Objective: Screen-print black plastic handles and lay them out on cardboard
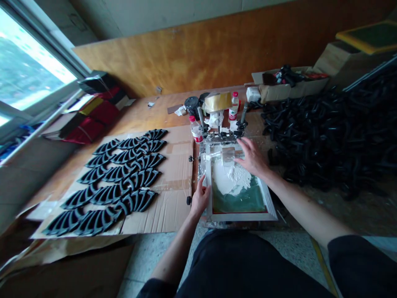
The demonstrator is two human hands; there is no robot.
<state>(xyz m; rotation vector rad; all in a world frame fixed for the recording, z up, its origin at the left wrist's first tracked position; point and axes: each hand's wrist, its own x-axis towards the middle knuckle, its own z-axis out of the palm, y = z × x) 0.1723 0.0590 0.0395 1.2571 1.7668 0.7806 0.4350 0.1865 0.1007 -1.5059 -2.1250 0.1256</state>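
Note:
A metal-edged printing screen (273,216) with green mesh lies flat in front of me, white paste (237,180) spread over its upper half. On the mesh near the top sits a pale, flat scraper (228,155), partly smeared with paste. My right hand (252,157) reaches in from the right with its fingers stretched apart, the fingertips close to the scraper; whether they touch it is unclear. Beside the screen's left edge is my left hand (201,198), index finger out and the others loosely bent, with nothing visible in it. A clamp stand (221,136) is at the screen's far end.
Rows of black curved parts (114,169) lie on cardboard (176,186) to the left. A large heap of black parts (325,140) covers the right side. Red-capped bottles (196,129), a black tub (192,105) and an open carton (279,93) stand behind the screen.

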